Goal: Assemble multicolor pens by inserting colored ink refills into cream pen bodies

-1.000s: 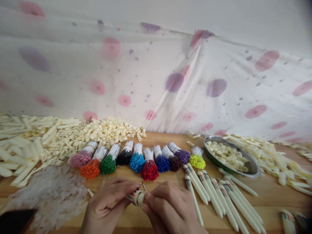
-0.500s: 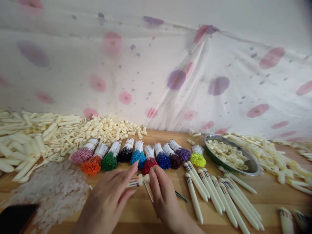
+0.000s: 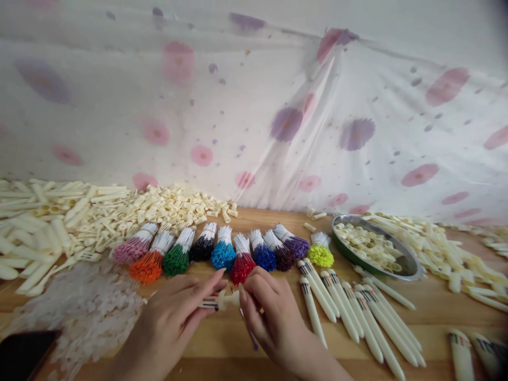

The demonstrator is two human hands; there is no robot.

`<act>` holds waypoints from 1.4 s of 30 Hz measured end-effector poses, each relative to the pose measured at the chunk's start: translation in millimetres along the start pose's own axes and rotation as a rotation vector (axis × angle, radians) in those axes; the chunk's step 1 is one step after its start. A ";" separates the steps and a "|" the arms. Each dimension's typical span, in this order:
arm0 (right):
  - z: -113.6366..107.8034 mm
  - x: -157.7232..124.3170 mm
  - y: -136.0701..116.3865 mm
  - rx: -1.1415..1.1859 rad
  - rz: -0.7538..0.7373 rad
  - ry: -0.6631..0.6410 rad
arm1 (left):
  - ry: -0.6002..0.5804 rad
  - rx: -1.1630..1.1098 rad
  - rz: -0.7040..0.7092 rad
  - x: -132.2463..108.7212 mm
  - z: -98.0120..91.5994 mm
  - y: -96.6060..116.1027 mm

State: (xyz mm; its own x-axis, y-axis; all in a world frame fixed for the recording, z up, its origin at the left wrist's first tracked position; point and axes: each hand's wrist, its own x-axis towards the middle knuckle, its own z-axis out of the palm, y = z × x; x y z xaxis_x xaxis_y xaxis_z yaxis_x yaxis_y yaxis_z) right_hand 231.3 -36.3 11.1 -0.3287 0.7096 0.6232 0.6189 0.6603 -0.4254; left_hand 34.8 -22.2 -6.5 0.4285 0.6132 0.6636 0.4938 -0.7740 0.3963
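Observation:
My left hand (image 3: 174, 312) pinches a cream pen core (image 3: 222, 301) with coloured stubs, held level above the wooden table (image 3: 436, 312). Close against its right end, my right hand (image 3: 270, 312) is closed on a thin refill (image 3: 248, 330) that slants down under the palm. Just beyond both hands lies a row of refill bundles: pink (image 3: 133, 248), orange (image 3: 148, 264), green (image 3: 177, 256), black (image 3: 202, 246), light blue (image 3: 222, 251), red (image 3: 242, 262), dark blue (image 3: 262, 254), purple (image 3: 289, 246) and yellow-green (image 3: 319, 253).
Finished cream pens (image 3: 357, 312) lie in a row to the right. A metal bowl (image 3: 413, 267) of small cream parts sits behind them. Heaps of cream barrels (image 3: 39, 227) and clips (image 3: 178, 206) fill the left, clear parts (image 3: 87, 312) the front left. A flowered cloth (image 3: 254, 116) hangs behind.
One second ago both hands worked the pen core near the table's front. Then the right hand reached to the red bundle; now it is back at the core's end with a thin refill.

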 end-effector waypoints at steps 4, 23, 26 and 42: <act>-6.9 -0.8 -7.6 -0.067 -0.058 0.032 | 0.018 -0.122 -0.044 1.0 2.0 1.4; -1.9 -0.2 -19.6 -0.159 -0.230 0.156 | -0.035 -0.594 -0.321 -9.9 14.3 3.1; 2.7 -1.0 -18.5 -0.143 -0.252 0.163 | -0.051 -0.573 -0.304 -10.4 14.0 3.2; 27.9 -16.0 -17.0 -0.004 0.099 0.060 | 0.133 -0.081 -0.070 -5.2 13.1 22.5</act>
State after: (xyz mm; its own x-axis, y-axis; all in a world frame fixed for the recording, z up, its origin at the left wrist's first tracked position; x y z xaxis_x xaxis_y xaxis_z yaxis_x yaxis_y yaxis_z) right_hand 206.1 -52.0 -9.9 -0.2228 0.7551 0.6166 0.6492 0.5867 -0.4840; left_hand 53.6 -40.7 -9.4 0.2886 0.6438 0.7087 0.4540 -0.7437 0.4907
